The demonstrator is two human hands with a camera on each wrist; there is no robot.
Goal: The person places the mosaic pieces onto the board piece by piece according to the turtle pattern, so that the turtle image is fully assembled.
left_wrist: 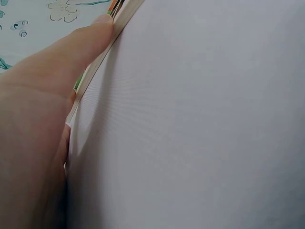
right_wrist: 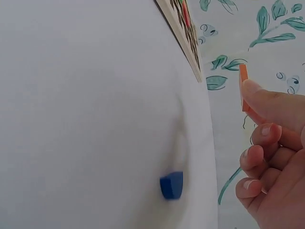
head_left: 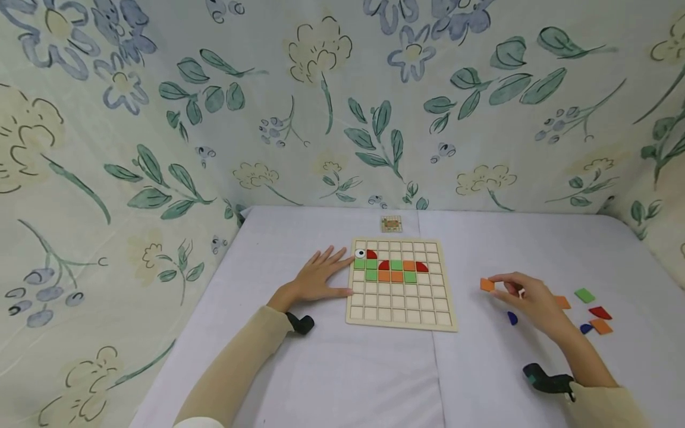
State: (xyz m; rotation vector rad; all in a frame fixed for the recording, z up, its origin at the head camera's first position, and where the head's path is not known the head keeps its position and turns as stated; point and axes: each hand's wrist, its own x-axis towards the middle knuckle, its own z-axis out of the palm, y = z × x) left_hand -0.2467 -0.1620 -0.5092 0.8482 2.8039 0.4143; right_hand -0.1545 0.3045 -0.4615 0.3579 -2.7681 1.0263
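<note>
A square wooden grid board (head_left: 396,303) lies on the white table, with green, orange and red tiles and a white eye tile (head_left: 360,254) in its upper cells. Fingers spread, my left hand (head_left: 316,276) rests at the board's left edge, its thumb touching the rim, as the left wrist view also shows. To the right of the board, my right hand (head_left: 530,300) pinches an orange square tile (head_left: 487,285) between thumb and forefinger. That tile appears edge-on and raised off the table in the right wrist view. Below this hand lies a blue rounded tile (right_wrist: 171,185).
Loose tiles lie right of my right hand: a green square (head_left: 585,295), a red piece (head_left: 600,312), a blue piece (head_left: 585,328) and orange squares (head_left: 602,326). Behind the board sits a small patterned card (head_left: 391,224). A floral cloth (head_left: 299,148) hangs behind the table.
</note>
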